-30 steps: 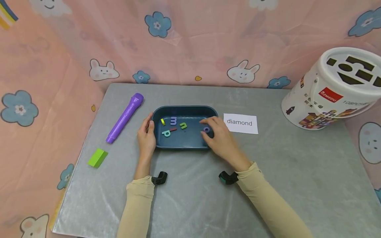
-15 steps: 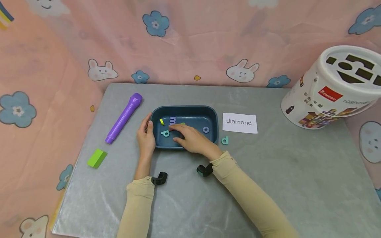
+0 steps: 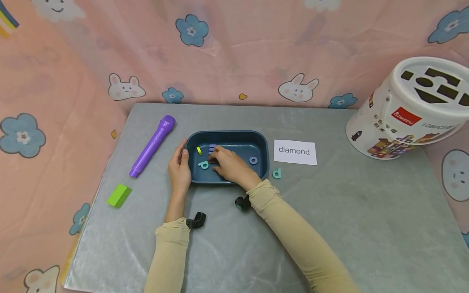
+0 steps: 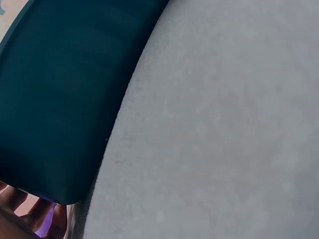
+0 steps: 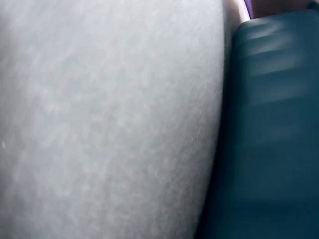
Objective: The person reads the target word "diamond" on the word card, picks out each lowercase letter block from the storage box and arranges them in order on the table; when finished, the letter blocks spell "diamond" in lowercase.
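Observation:
A dark blue tray (image 3: pixel 234 136) lies on the table, and my left hand (image 3: pixel 179 173) holds its left end, thumb at the rim and fingers along the outer wall. My right hand (image 3: pixel 234 167) is inside the tray, fingers bent down near its floor; whether they pinch a piece is hidden. Beside those fingers lie a purple letter m (image 3: pixel 211 149), partly covered, and a teal letter (image 3: pixel 203 165). A small yellow piece (image 3: pixel 199 151) sits further left, a purple letter o (image 3: pixel 253 160) at the right end. A teal letter d (image 3: pixel 276 173) rests on the table right of the tray.
A white card (image 3: pixel 294 152) reading "diamond" lies right of the tray. A large white bucket (image 3: pixel 403 118) stands at the back right. To the left are a purple microphone-shaped stick (image 3: pixel 152 146) and a green block (image 3: pixel 119 195).
My right hand has moved left from the tray's right end to its middle-left, its fingers now lower. The teal d has come into view on the table. My left hand stays put.

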A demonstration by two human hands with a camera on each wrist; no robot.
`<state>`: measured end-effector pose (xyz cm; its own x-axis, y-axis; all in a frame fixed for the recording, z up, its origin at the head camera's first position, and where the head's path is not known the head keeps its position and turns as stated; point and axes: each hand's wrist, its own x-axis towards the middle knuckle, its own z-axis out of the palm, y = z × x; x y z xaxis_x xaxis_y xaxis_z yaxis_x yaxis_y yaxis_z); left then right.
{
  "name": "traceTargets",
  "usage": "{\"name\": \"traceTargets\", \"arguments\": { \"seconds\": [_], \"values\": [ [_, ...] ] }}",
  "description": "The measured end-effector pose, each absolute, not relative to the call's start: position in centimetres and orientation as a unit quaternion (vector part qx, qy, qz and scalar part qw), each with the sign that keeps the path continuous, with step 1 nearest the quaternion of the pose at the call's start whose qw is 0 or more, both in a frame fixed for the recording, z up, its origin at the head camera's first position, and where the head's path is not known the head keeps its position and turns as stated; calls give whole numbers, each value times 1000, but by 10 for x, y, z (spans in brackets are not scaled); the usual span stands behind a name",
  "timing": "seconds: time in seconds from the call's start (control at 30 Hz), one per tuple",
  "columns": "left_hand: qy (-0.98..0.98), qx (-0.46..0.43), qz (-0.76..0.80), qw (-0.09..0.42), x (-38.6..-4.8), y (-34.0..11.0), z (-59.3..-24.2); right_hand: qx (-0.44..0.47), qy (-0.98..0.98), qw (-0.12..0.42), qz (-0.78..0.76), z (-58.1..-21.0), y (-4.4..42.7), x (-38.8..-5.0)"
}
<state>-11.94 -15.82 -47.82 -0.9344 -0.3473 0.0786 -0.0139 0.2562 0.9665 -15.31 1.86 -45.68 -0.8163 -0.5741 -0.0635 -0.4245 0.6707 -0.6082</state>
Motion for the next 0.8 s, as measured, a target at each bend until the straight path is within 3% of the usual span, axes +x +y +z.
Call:
{"name": "traceTargets", "arguments": {
  "seconds": [0.43,0.8],
  "values": [
    [-780,125,-600,126,-120,-158,-478,-258,910,83,-312,-452,34,-147],
    [-778,130,-601,130,-120,-158,-476,-228,881,-54,-410,-437,96,-133]
  ]
}}
